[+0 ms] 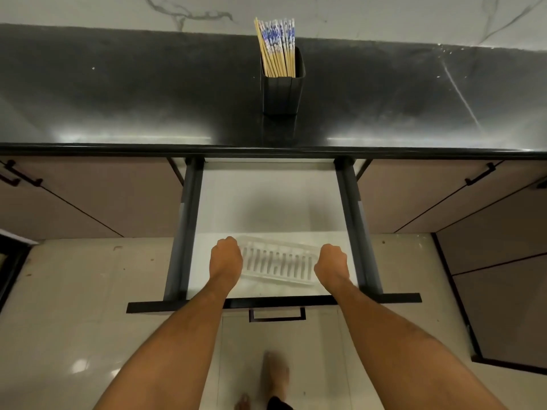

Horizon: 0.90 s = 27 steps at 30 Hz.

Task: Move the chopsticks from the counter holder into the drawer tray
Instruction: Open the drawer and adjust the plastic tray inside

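Head view, looking down over the counter edge. Drawer (268, 199) pulled fully out below the black counter (118, 93). Clear slotted tray (278, 263) lies at the drawer's front edge, slightly askew. Left hand (225, 258) curled at the tray's left end, right hand (332, 263) curled at its right end; both look to be gripping the tray's ends, though the fingers are hidden under the knuckles, so the hold is inferred.

Chopsticks (276, 45), blue-and-white tops, all stand bunched in the black holder (282, 87) near the back edge of the counter, centred above the drawer. None in the tray yet.

Step in hand, as judged: seating or squaring the tray in the drawer, ahead of any transfer.

Next move calls for letting go of the tray, reaching up across the counter to the holder, and taking the chopsticks by their upper ends. Bundle is loose; a firm pinch would be needed to lift them together.
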Available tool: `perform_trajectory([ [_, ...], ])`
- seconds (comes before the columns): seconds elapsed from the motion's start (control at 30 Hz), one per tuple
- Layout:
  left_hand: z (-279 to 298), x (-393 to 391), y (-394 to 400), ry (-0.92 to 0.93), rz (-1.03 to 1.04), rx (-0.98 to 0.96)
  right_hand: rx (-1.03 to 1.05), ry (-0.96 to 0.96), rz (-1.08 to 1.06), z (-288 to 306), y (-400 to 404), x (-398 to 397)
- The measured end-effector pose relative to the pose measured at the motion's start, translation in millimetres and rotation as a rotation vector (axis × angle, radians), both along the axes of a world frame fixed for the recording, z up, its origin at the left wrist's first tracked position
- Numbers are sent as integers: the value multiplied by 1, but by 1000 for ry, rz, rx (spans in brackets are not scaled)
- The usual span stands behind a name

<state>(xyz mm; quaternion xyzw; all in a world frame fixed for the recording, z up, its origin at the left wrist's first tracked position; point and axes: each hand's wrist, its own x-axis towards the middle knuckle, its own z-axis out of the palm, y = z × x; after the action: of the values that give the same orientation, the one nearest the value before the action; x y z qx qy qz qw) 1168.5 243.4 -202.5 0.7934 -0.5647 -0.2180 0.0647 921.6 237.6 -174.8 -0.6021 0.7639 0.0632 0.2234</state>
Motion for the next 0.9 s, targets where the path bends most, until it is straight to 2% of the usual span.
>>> perform_trajectory([
  [0.47, 0, 4, -4, 76, 101, 58, -45, -2, 25, -4, -19, 0],
  [0.77, 3, -2, -3, 59, 128, 55, -23, -33, 20, -6, -23, -4],
  [0.9, 12, -6, -11, -4, 71, -15, -117, -30, 51, -5, -29, -6],
])
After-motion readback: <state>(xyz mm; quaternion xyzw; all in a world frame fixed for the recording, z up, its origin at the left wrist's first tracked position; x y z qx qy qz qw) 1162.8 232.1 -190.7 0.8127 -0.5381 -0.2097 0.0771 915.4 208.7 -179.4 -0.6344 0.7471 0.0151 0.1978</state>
